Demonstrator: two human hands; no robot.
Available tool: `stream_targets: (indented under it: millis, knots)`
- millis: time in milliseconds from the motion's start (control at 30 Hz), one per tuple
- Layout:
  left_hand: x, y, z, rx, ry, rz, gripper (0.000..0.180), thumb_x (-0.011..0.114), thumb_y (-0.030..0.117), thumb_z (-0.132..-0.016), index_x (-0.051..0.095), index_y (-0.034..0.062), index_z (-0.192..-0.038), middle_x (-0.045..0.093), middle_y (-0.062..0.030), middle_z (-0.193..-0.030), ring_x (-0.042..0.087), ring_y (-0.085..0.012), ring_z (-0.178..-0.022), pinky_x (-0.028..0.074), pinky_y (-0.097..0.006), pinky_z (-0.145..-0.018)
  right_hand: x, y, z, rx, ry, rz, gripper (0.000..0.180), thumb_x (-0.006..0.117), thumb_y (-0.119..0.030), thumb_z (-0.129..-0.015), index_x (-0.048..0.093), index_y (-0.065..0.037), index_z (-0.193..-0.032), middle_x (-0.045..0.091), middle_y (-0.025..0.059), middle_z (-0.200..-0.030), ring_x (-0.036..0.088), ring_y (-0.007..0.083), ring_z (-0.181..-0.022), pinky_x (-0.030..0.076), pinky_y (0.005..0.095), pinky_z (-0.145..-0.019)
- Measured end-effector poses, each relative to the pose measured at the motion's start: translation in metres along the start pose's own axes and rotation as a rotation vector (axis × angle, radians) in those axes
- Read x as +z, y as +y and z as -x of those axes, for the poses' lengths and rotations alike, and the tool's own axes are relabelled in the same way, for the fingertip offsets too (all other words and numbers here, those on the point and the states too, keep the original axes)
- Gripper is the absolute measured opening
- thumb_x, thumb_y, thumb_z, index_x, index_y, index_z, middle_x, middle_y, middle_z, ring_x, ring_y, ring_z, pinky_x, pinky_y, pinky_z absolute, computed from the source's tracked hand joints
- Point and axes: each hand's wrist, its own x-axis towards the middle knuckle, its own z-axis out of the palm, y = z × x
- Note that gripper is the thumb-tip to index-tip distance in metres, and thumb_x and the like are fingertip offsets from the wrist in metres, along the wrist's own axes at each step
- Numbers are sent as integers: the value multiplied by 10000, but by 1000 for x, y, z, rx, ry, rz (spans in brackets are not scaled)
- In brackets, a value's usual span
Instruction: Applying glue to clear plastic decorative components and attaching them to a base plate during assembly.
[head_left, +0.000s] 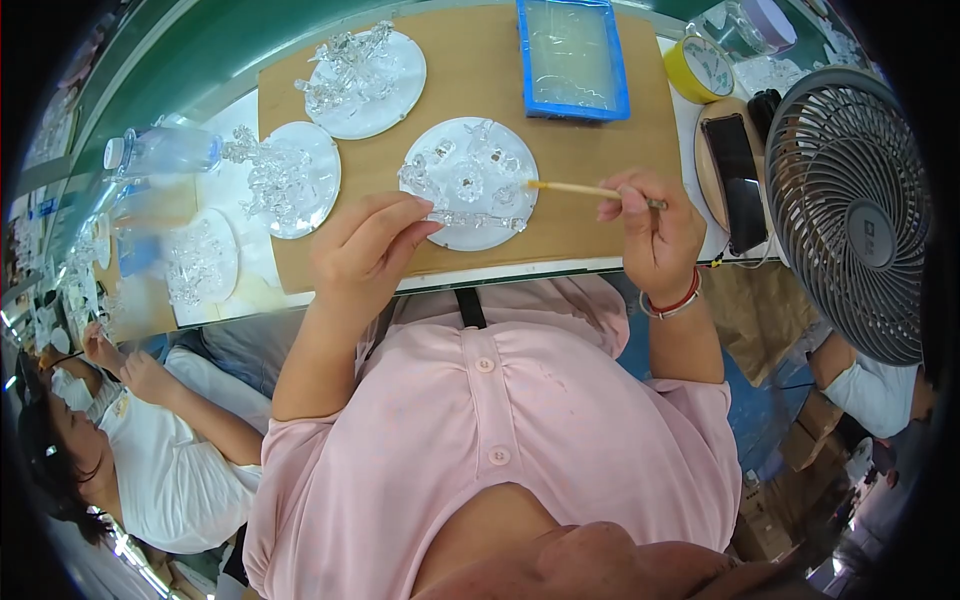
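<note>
My left hand (pixel 372 243) pinches one end of a clear, slender plastic piece (pixel 480 220), which lies level above the near part of a round white plate (pixel 455 239). A thin brush (pixel 585 189) with a pale wooden handle is gripped in my right hand (pixel 655 225). Its yellowish tip points left, over the plate's right side, a little apart from the clear piece. Several small clear parts (pixel 468 182) sit on that plate. What they are I cannot make out.
Two more white plates bear clear plastic parts, one at the back (pixel 410 85) and one to the left (pixel 325 205). A blue-rimmed tray (pixel 572 112) stands behind. A grey fan (pixel 850 215), a phone (pixel 735 180) and yellow tape (pixel 692 75) are at right. A co-worker (pixel 165 470) sits at left.
</note>
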Motion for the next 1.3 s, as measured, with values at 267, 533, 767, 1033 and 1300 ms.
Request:
stream_targets:
  millis: [267,533,767,1033,1300]
  knots:
    - [4,3,3,-38,15,43,230,763,-22,-656,650,17,-852,654,-87,-799,617,-196,-650,489,-282,-552,-6,-2,9,-135,-74,102,66,463,-25,-939,503,28,-943,641,160,-847,629,163,-617,509,241,-579]
    - [17,9,9,-25,39,77,211,777,29,-671,653,39,-842,642,-85,-766,605,-200,-629,478,-284,-533,1,-16,17,-213,-146,56,28,486,2,-915,506,19,-926,637,167,-797,632,211,-647,511,289,-601]
    - [14,15,10,-11,20,119,276,780,44,-679,650,46,-922,642,-80,-826,607,-199,-679,479,-288,-556,-1,-18,23,-177,-126,80,43,475,-10,-924,504,21,-925,631,160,-809,627,200,-655,508,282,-610]
    - [6,-4,-7,-41,-129,51,256,715,52,-748,656,92,-993,660,-82,-912,621,-231,-781,495,-305,-632,-6,-14,32,-38,-29,37,83,434,-34,-950,486,28,-936,624,177,-854,606,162,-633,506,266,-598]
    - [4,5,4,-241,-154,198,198,751,104,-724,657,71,-896,680,-64,-860,628,-208,-697,489,-292,-592,5,-10,37,72,70,-62,78,441,-35,-948,482,31,-945,615,209,-884,605,169,-644,505,268,-618]
